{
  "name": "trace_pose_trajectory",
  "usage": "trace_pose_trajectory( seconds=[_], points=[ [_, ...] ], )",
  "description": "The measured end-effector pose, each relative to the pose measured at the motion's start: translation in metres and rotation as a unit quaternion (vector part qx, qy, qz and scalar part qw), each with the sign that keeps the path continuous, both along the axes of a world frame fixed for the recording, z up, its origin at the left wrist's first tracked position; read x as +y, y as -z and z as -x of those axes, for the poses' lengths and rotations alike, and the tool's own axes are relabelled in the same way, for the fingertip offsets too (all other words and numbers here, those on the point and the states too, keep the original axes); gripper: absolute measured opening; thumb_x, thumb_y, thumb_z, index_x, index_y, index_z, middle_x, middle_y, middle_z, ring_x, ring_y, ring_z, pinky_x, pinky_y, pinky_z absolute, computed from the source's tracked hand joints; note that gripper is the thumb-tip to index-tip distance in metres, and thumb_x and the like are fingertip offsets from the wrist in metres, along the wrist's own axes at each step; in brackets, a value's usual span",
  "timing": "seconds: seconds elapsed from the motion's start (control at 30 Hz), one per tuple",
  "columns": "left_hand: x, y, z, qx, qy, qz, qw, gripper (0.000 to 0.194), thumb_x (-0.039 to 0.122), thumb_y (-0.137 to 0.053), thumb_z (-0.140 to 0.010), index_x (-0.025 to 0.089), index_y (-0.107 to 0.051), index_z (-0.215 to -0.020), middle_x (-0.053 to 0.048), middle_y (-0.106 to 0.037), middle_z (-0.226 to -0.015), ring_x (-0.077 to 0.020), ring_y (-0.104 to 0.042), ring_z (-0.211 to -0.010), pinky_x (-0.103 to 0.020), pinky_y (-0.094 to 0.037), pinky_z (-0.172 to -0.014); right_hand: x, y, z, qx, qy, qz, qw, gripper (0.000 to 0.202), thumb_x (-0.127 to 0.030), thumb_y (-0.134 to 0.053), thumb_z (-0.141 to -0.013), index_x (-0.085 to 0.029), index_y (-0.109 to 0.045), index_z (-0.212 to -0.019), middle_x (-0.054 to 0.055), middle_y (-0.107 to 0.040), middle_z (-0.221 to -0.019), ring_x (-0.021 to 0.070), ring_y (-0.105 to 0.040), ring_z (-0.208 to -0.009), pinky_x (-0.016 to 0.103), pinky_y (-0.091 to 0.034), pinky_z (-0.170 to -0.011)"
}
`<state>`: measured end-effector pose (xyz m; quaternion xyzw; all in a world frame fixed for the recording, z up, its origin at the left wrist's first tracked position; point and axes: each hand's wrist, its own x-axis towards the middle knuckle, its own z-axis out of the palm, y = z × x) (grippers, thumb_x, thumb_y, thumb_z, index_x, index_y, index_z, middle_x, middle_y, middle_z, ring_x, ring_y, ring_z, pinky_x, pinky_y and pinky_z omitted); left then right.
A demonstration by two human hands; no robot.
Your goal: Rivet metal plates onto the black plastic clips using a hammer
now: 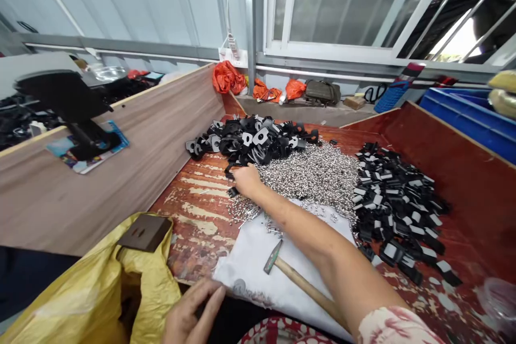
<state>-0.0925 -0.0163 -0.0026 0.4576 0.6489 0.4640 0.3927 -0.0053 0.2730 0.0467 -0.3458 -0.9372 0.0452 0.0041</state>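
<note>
My right hand point(246, 180) reaches forward to the near edge of a heap of black parts with grey plates point(258, 137). Its fingers are closed on a black part point(230, 171). Near the bottom edge my left hand point(195, 309) is slightly blurred, its thumb and fingers apart, holding nothing. A pile of small shiny metal pins point(318, 172) lies right of my right hand. Below my right forearm, a hammer with a wooden handle point(302, 282) rests on a white cloth point(242, 258). More black parts with pale pads point(399, 204) are heaped at the right.
A dark block point(145, 232) sits on a yellow sack point(149, 279) at the lower left. Wooden boards point(121, 172) wall the left side. A blue crate point(471, 115) stands at the right, and orange bags point(228, 78) lie at the back.
</note>
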Motion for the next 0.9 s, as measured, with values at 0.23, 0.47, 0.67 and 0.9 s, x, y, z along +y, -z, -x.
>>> trace_pose_trajectory(
  seconds=[0.23,0.47,0.67,0.9],
  points=[
    [0.037,-0.012,-0.005,-0.395,-0.154,0.026,0.905,0.073,0.052,-0.087,-0.069,0.031,-0.059,-0.134,-0.007,-0.073,-0.111,-0.0203,-0.068,-0.077,-0.028,-0.055,-0.059,-0.070,0.016,-0.070,0.186,-0.236,-0.017,0.954,0.031,-0.010,-0.053,-0.097,-0.024,-0.071,-0.117,0.005,-0.068,-0.128,0.0170,-0.056,-0.115,0.034,-0.042,-0.100],
    [0.028,0.004,-0.006,-0.451,-0.187,0.072,0.870,0.042,0.034,-0.099,-0.055,0.017,-0.074,-0.084,-0.001,-0.070,-0.080,-0.0179,-0.069,-0.068,-0.024,-0.055,-0.055,-0.076,0.031,-0.062,0.093,-0.215,0.008,0.972,0.034,-0.005,-0.056,-0.092,-0.025,-0.070,-0.115,0.001,-0.074,-0.112,0.0131,-0.063,-0.105,0.027,-0.043,-0.099],
    [0.013,0.005,0.001,-0.459,-0.229,0.088,0.854,0.037,0.028,-0.092,-0.064,0.017,-0.080,-0.097,-0.009,-0.079,-0.100,-0.0266,-0.073,-0.093,-0.033,-0.063,-0.077,-0.013,0.048,0.000,0.030,-0.093,-0.041,0.994,0.018,-0.001,-0.060,-0.082,-0.012,-0.074,-0.088,0.012,-0.075,-0.089,0.0249,-0.065,-0.096,0.047,-0.031,-0.114],
    [0.007,0.020,0.014,-0.401,-0.197,0.101,0.889,0.046,0.035,-0.097,-0.059,0.019,-0.081,-0.099,-0.001,-0.072,-0.082,-0.0094,-0.058,-0.059,-0.019,-0.050,-0.056,-0.004,0.043,-0.010,0.102,-0.059,-0.055,0.992,0.019,-0.009,-0.061,-0.087,-0.014,-0.077,-0.097,0.011,-0.076,-0.096,0.0237,-0.065,-0.098,0.044,-0.028,-0.116]
  ],
)
